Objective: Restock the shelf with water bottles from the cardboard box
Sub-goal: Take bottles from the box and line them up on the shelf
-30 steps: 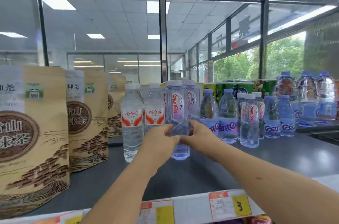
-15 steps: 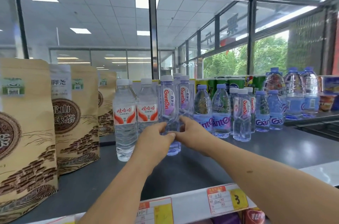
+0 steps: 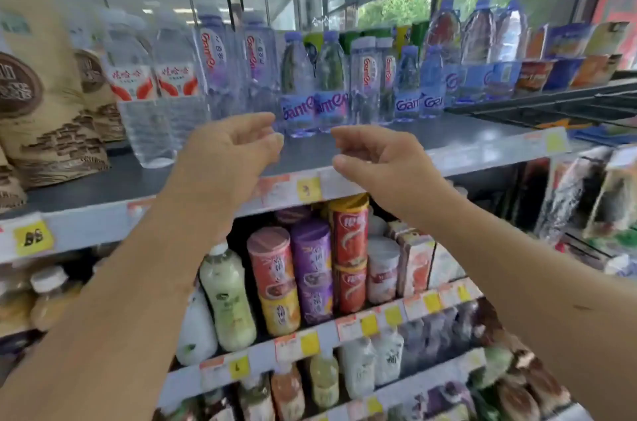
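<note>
Head view: tea pouches (image 3: 44, 100) beside water bottles (image 3: 213, 57)

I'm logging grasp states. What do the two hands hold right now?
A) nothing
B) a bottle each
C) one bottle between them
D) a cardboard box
A: left hand and right hand hover loosely curled before the shelf edge, fingers empty; the water bottles stand on the shelf behind.
</note>
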Demonstrator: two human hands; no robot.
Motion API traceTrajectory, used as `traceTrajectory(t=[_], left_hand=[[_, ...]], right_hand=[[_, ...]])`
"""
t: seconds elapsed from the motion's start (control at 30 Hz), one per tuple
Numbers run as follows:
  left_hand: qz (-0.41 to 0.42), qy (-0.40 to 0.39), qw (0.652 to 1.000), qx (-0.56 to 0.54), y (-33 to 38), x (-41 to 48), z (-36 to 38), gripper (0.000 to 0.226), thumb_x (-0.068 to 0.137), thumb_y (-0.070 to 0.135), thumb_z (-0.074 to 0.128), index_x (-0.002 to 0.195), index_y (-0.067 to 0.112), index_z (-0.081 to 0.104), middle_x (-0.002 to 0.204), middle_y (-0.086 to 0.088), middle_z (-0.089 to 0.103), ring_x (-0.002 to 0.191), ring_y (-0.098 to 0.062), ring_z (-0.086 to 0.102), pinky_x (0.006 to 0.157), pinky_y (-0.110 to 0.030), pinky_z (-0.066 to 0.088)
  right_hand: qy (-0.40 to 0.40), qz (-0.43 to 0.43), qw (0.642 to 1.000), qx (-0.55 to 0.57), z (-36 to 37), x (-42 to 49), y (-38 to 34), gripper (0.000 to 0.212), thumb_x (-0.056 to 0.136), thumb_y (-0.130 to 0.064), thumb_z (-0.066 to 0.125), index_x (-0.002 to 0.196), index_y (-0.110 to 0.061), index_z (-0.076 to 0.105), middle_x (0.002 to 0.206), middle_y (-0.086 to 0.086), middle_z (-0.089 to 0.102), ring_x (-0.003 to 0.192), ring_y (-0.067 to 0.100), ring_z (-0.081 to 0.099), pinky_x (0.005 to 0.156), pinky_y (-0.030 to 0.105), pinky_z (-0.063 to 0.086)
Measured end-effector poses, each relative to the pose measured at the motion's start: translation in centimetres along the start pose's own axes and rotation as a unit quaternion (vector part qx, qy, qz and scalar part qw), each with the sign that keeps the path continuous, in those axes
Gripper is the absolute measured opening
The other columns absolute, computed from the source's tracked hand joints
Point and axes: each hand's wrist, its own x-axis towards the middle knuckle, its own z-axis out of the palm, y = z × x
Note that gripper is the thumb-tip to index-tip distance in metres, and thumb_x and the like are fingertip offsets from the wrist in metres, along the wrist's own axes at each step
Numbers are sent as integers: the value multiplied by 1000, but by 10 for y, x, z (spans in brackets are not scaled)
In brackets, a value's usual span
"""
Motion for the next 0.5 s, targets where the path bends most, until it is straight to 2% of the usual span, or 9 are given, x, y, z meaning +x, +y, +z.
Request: traceTrajectory(t=[0.1,0.2,0.3,0.4,0.5], left_hand=[[-25,-22,999,-11,-22,-54,43,19,94,16,62,110,26,65,105,6,68,93,-14,67,83,-43,57],[-66,-41,997,8,-55,-96,98,18,94,17,62,110,25,65,99,7,69,92,-13,67,77,-39,57],[-116,-63,991,35,-103,-128,150,25,94,18,62,118,24,64,103,0,68,92,-16,65,72,-36,57],[-169,-100,979,55,-165,-160,196,32,93,20,63,124,22,63,106,4,68,94,-14,64,74,-36,56],[-207,-138,964,92,-238,-191,228,38,91,24,65,128,22,61,102,11,65,94,-18,66,78,-42,57]], right_hand=[[4,0,1000,4,-36,-64,31,32,89,-11,70,120,-17,67,99,-13,68,93,-4,65,95,19,51],[-25,46,999,-14,-61,-123,76,30,89,-13,69,117,-23,67,96,-24,64,87,-14,62,87,10,50],[-56,130,989,-32,-76,-181,131,33,91,-20,69,124,-22,66,105,-15,67,94,-7,63,87,13,52],[-84,224,970,-41,-77,-241,192,35,92,-23,68,127,-22,64,114,-12,66,99,-4,62,81,5,49],[-117,280,950,-70,-62,-301,258,37,92,-23,66,129,-24,63,114,-12,65,104,1,61,87,16,52]])
